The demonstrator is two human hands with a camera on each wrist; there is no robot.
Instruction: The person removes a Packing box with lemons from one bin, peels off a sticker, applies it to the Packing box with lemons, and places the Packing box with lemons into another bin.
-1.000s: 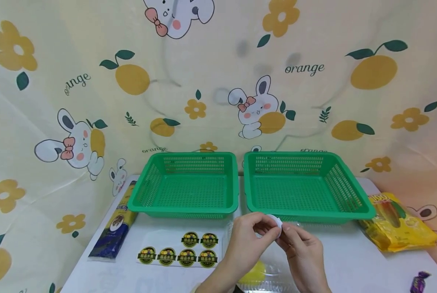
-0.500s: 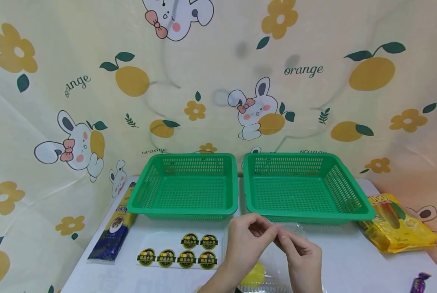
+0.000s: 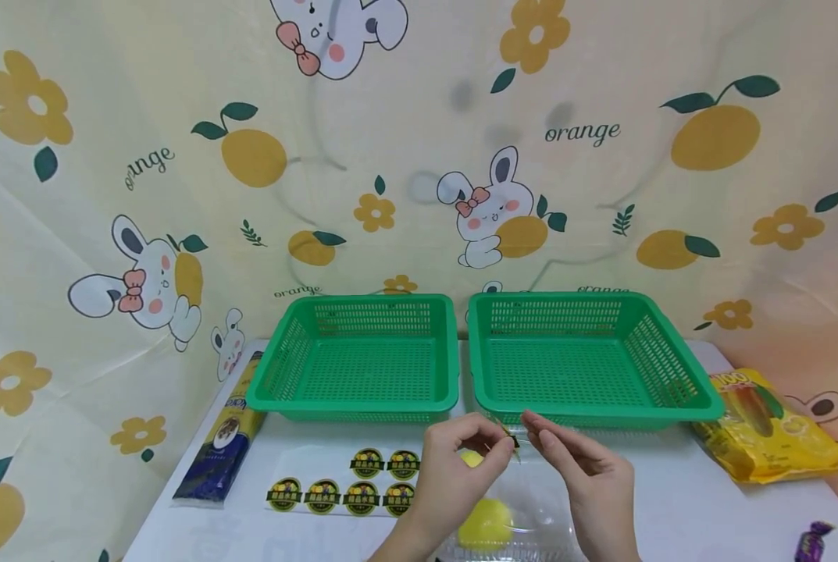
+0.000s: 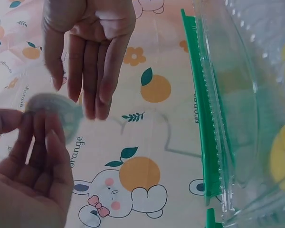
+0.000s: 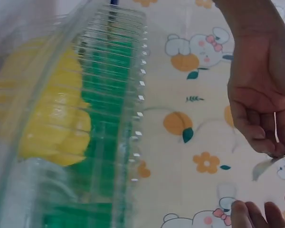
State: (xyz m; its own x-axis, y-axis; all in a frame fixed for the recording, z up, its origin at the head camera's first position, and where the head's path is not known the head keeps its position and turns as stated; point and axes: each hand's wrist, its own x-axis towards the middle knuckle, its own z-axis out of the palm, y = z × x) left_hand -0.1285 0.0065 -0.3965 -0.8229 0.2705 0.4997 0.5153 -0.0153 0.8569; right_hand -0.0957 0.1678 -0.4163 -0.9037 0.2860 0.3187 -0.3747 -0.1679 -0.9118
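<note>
My left hand (image 3: pixel 457 468) pinches the edge of a round sticker (image 4: pixel 59 111), seen nearly edge-on in the head view. Facing it, my right hand (image 3: pixel 590 476) holds nothing, its fingers fairly straight and a small gap from the sticker. Under both hands lies a clear plastic clamshell box (image 3: pixel 541 519) with yellow rounded things (image 3: pixel 485 523) inside. Left of the box, a white sheet (image 3: pixel 306 460) carries several matching round stickers (image 3: pixel 360 497), black and gold with printed characters.
Two green plastic baskets (image 3: pixel 351 414) (image 3: pixel 594 412) stand side by side at the back of the table. A blue and gold packet (image 3: pixel 220 441) lies at the left, a yellow bag (image 3: pixel 770 429) at the right. A purple wrapped candy (image 3: pixel 811 541) sits near the front right.
My hands were together at the fingertips, with a small white piece showing between them at first. Now they are apart, the sticker stays in my left hand, and the white piece no longer shows.
</note>
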